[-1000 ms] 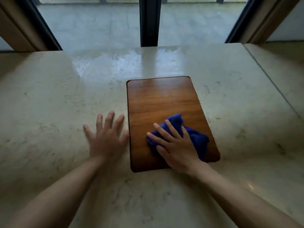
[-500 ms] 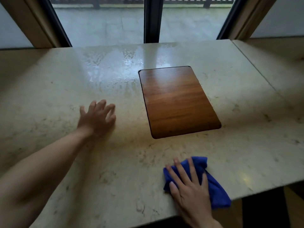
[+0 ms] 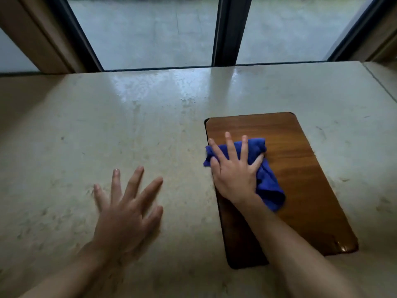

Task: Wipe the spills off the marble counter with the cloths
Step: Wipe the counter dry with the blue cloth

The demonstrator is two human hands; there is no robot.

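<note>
A crumpled blue cloth (image 3: 267,181) lies on the left part of the brown wooden panel (image 3: 300,168) set in the pale marble counter (image 3: 107,136). My right hand (image 3: 235,171) presses flat on the cloth with fingers spread, its palm over the panel's left edge. My left hand (image 3: 126,209) rests flat on the bare marble to the left, fingers apart, holding nothing, slightly blurred. A wet, shiny patch (image 3: 154,91) shows on the marble near the window.
A dark-framed window (image 3: 225,33) runs along the counter's far edge. A seam (image 3: 378,80) at the far right divides the marble from another slab. Wooden trim (image 3: 43,39) flanks the window on the left.
My right hand has slid the blue cloth from the counter's near edge back up onto the wooden panel. My left hand stays flat on the marble at the left.
</note>
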